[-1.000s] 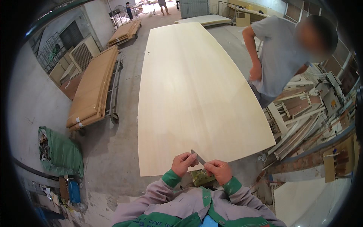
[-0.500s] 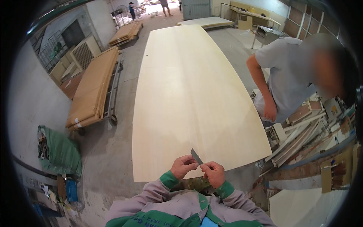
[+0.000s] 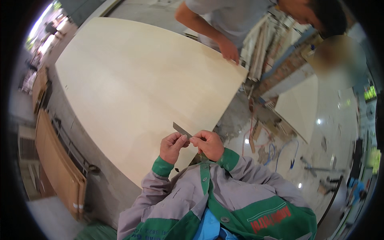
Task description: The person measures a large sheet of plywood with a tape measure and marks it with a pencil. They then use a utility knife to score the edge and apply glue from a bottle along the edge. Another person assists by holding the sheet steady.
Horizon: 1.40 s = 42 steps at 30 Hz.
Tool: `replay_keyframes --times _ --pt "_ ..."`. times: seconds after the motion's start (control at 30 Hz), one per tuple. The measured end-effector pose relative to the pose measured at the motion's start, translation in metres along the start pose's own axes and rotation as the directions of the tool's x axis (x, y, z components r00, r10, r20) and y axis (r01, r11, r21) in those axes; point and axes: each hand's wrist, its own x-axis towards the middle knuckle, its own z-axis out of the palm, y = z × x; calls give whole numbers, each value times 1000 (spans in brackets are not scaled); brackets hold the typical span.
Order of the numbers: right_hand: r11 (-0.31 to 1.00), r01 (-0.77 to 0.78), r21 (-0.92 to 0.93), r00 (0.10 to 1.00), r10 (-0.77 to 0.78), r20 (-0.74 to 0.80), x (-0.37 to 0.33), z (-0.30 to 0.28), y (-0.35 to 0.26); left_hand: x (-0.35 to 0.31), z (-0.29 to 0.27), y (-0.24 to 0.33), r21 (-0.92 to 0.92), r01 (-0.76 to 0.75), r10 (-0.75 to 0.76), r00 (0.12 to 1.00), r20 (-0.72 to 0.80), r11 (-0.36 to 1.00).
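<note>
Close in front of me, above the panel's near end, a flat grey metal blade point(image 3: 182, 130) with a slanted tip points up and to the left. My right hand point(image 3: 210, 145) is closed, pinching the blade's lower end between thumb and fingers. Thumb and forefinger of my left hand point(image 3: 173, 146) are pinched together against the blade's lower edge, right beside the right fingertips. Below them lies a large pale wooden panel point(image 3: 140, 80) with a smooth surface.
A co-worker's hand point(image 3: 229, 51) rests at the panel's far right edge. Brown sheets point(image 3: 60, 160) lie stacked on a trolley at left. Scrap strips point(image 3: 260, 44) lie beyond the right corner, with another pale board point(image 3: 298, 106) and a blue cable point(image 3: 273, 152) on the right.
My view has swung to the right, so the panel now lies slanted to the left. The co-worker's hand has come to the panel's edge. Both my hands stay at the blade.
</note>
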Motion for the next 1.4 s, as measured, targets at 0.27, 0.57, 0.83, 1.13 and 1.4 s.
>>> replay_keyframes --times 0.27,0.57,0.83,1.13,1.4 --pt "998 -25 51 994 30 -105 -6 10 2 -1 0 11 -89 15 -11 999 37 996" --pt "991 38 -127 997 -29 73 11 -28 2 25 17 10 207 10 -17 999 35 978" --pt "990 74 -123 981 -50 189 25 -124 -5 98 85 1 299 25 -82 980 181 954" --pt "994 101 51 978 -89 -190 44 -221 31 235 128 -23 874 -194 200 973 115 445" --pt "896 75 437 948 72 -311 50 -274 40 333 155 -53 994 -14 180 984 -5 105"
